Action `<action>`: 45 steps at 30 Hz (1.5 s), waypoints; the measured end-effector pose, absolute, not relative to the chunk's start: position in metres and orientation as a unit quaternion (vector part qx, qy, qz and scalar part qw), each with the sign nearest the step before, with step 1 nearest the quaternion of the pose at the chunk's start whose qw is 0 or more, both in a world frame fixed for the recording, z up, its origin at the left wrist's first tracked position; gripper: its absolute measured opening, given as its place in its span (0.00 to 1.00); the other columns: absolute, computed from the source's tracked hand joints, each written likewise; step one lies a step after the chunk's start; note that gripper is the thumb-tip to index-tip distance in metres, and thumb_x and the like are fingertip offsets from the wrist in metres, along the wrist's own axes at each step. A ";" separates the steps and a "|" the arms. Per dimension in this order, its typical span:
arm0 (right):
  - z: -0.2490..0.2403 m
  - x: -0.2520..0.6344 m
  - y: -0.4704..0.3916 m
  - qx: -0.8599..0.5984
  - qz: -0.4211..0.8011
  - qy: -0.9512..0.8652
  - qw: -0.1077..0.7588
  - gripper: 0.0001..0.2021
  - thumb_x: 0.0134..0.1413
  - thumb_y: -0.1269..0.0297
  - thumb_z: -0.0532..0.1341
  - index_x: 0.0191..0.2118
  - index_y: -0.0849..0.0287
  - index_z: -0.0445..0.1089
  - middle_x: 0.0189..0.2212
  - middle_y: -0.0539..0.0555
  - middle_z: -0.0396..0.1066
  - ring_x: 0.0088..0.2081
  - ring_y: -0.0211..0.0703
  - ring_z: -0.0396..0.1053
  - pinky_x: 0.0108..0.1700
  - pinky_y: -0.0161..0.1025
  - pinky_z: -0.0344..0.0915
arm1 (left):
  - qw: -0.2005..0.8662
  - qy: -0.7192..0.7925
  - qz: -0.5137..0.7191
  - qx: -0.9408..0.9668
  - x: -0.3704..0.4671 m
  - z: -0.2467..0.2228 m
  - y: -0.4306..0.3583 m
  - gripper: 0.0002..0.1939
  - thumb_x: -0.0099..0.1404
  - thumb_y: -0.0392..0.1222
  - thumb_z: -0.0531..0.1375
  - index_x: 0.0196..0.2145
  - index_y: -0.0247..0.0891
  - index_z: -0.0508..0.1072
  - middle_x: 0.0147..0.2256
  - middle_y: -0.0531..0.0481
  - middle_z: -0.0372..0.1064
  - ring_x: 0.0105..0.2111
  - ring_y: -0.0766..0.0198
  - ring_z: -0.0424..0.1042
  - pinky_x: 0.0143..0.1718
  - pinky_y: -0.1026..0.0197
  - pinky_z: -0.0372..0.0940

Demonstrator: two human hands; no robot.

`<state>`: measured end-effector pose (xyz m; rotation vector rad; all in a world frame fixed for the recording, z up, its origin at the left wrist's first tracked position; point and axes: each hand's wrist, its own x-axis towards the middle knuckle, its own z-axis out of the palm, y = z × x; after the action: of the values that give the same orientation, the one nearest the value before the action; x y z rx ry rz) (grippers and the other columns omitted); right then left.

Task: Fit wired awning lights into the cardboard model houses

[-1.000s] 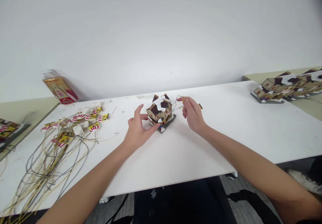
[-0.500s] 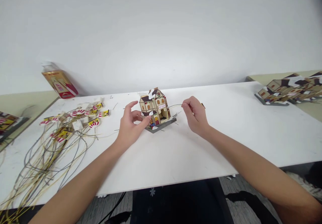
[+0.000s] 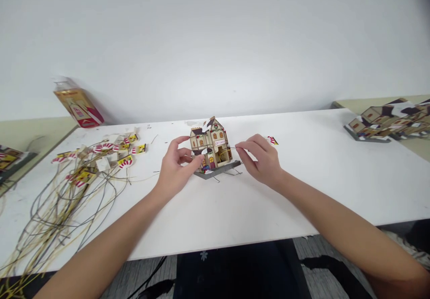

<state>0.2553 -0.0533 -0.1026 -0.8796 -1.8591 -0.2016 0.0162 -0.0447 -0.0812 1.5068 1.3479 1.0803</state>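
A miniature gift shop house [image 3: 211,144] on a dark grey base stands at the middle of the white table [image 3: 242,218]. My left hand [image 3: 178,162] grips its left side, thumb at the front and fingers behind. At the right side of the house, my right hand [image 3: 258,158] pinches a thin wire [image 3: 233,148] between thumb and fingertips. The wire runs toward the house's front opening. Thin dark wire ends stick out below the base. A small red, white and yellow piece [image 3: 273,140] lies just behind my right hand.
On the left lie several striped awning pieces [image 3: 125,161] with long tangled wires [image 3: 63,214]. A gold and red bottle [image 3: 79,107] leans at the back left. More miniature houses [image 3: 383,119] stand at the far right, and another [image 3: 10,160] at the left edge.
The house has shifted slightly right and tilted, showing wire ends beneath its base. My right hand has come closer to it, and the small striped piece behind is uncovered.
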 end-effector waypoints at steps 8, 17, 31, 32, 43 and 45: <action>-0.103 0.252 -0.056 -0.332 -0.055 -0.828 0.448 0.06 0.63 0.72 0.54 0.40 0.59 0.68 0.32 0.53 0.66 0.29 0.33 0.63 0.27 0.32 0.59 | 0.405 0.530 0.428 0.610 0.016 -0.081 -0.045 0.35 0.54 0.54 0.66 0.55 0.40 0.60 0.26 0.56 0.66 0.28 0.64 0.68 0.33 0.62 0.63; -0.105 0.251 -0.057 -0.321 -0.088 -0.876 0.350 0.13 0.54 0.67 0.56 0.47 0.59 0.64 0.41 0.58 0.61 0.35 0.41 0.60 0.34 0.39 0.63 | 0.416 0.518 0.435 0.609 0.016 -0.081 -0.046 0.33 0.55 0.52 0.66 0.54 0.40 0.61 0.25 0.57 0.65 0.28 0.65 0.68 0.32 0.63 0.62; -0.116 0.241 -0.045 -0.321 -0.227 -0.842 0.370 0.02 0.60 0.67 0.58 0.36 0.58 0.65 0.38 0.56 0.63 0.40 0.40 0.62 0.39 0.38 0.56 | 0.413 0.526 0.436 0.603 0.017 -0.082 -0.046 0.34 0.55 0.53 0.66 0.55 0.40 0.60 0.27 0.56 0.64 0.30 0.65 0.67 0.34 0.62 0.63; -0.115 0.242 -0.045 -0.316 -0.224 -0.843 0.373 0.03 0.61 0.65 0.58 0.37 0.59 0.66 0.38 0.56 0.63 0.40 0.41 0.62 0.39 0.38 0.56 | 0.413 0.528 0.436 0.601 0.017 -0.082 -0.045 0.34 0.55 0.53 0.66 0.54 0.40 0.61 0.27 0.56 0.64 0.30 0.65 0.67 0.34 0.62 0.63; -0.113 0.246 -0.043 -0.294 -0.205 -0.840 0.407 0.08 0.65 0.58 0.56 0.39 0.57 0.63 0.38 0.55 0.68 0.36 0.39 0.64 0.37 0.38 0.57 | 0.417 0.532 0.442 0.589 0.017 -0.083 -0.044 0.35 0.55 0.54 0.66 0.55 0.41 0.59 0.27 0.56 0.65 0.29 0.65 0.68 0.34 0.62 0.63; -0.112 0.246 -0.044 -0.290 -0.204 -0.839 0.413 0.06 0.64 0.60 0.58 0.37 0.56 0.63 0.38 0.55 0.69 0.36 0.37 0.64 0.36 0.37 0.58 | 0.422 0.528 0.445 0.587 0.017 -0.084 -0.044 0.35 0.55 0.54 0.66 0.55 0.41 0.58 0.27 0.56 0.66 0.29 0.65 0.68 0.34 0.62 0.63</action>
<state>0.2455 -0.0444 -0.1120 -0.7283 -2.1107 -0.5125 0.0165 -0.0436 -0.0844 1.4704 1.3229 1.1142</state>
